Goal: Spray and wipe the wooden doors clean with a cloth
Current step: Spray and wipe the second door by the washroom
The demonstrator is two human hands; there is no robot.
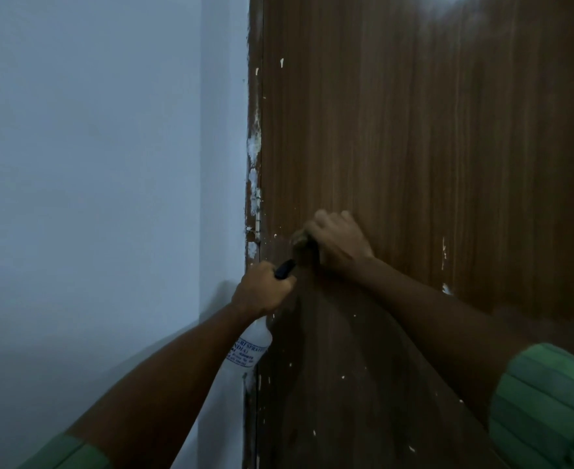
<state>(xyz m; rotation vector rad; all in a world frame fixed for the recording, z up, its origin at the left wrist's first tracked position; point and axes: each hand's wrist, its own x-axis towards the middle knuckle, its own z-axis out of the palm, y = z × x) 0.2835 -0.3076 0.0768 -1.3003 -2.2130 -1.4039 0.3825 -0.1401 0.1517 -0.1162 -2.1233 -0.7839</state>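
A tall brown wooden door (414,130) fills the right half of the view, flecked with white paint spots. My right hand (338,242) presses a small bunched cloth (300,236) against the door at mid height, fingers curled round it. My left hand (261,289) grips the neck of a white spray bottle (246,346) with a black nozzle (285,268) that points up toward the door, just below and left of the cloth. Most of the cloth is hidden under my right hand.
A pale blue-grey wall (92,164) takes up the left half and meets the door frame (253,164), which has white plaster patches and a metal hinge (258,211). Green sleeves show at the bottom corners.
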